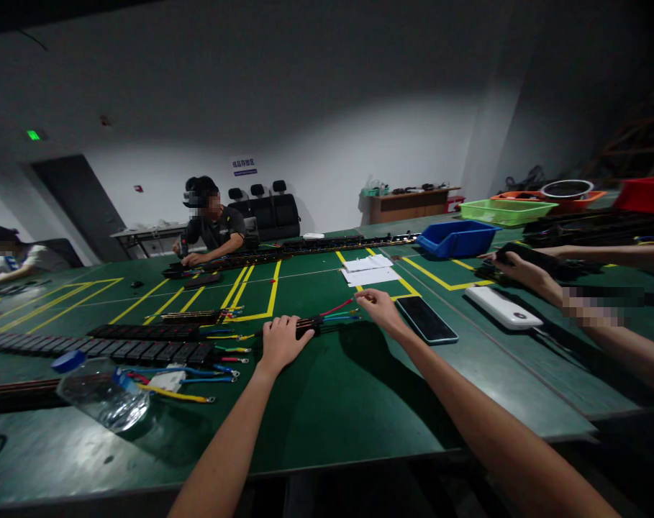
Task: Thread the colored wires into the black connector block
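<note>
My left hand [283, 345] lies over the end of a dark strip [310, 324], fingers curled across it and thumb along its near side. Red, green and blue wires fan out from that end toward the right. The red wire [337, 308] rises to my right hand [379, 311], which is closed in a pinch at its tip. Below it, a green wire [340, 315] and a blue wire hang loose over the green table. Whatever sits under my left palm is hidden. A phone [427, 319] lies just right of my right hand.
Several black strips [159, 351] with lugged wires lie left, by a tilted clear bottle [105, 394]. White papers [370, 270], a blue bin [456, 239] and a white device [502, 308] stand beyond. A co-worker's hands [521, 266] work at right; another person [213, 223] sits opposite.
</note>
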Demonstrator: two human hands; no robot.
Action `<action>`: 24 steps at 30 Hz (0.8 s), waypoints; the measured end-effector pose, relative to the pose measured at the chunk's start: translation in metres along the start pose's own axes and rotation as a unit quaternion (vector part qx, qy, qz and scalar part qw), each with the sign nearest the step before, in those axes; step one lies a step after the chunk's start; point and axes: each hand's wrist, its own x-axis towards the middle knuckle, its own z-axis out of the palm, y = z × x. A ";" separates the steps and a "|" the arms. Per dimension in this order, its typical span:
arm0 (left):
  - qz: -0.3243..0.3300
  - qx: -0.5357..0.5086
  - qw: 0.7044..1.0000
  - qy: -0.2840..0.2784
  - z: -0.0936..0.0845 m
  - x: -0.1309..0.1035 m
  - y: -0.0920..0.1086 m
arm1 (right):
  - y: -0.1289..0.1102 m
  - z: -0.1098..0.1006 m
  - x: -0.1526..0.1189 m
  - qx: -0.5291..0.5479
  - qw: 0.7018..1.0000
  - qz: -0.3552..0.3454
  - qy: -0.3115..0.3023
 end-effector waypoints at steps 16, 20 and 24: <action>0.000 0.004 1.000 0.000 0.000 0.001 0.000 | 0.018 0.007 0.001 -0.137 0.982 0.054 -0.122; -0.003 0.013 1.000 0.010 0.002 0.000 0.000 | 0.016 0.007 0.000 -0.131 0.987 0.037 -0.090; -0.002 0.011 1.000 0.007 0.002 -0.001 0.001 | 0.009 0.003 0.001 -0.070 0.997 0.015 -0.018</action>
